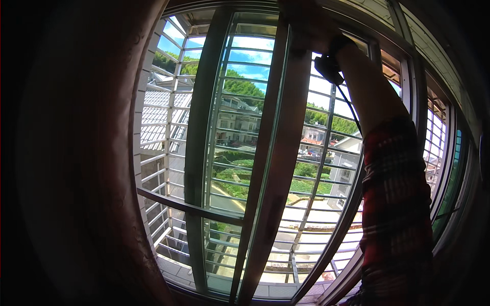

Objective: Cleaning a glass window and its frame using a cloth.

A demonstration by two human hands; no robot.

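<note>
My right hand [306,23] is raised to the top of a sliding window, against the upper end of the tall middle window frame [278,153]. The hand is backlit and dark, so I cannot tell how its fingers lie or whether it grips anything. A black band with a small black device [328,69] sits on that wrist, and a thin cable runs down along the forearm into a red plaid sleeve [398,204]. My left hand is out of view.
A dark reddish curtain [76,153] hangs along the left side of the window. Outside the glass is a white metal grille [240,132], with houses, trees and blue sky beyond. The window sill [275,291] runs along the bottom.
</note>
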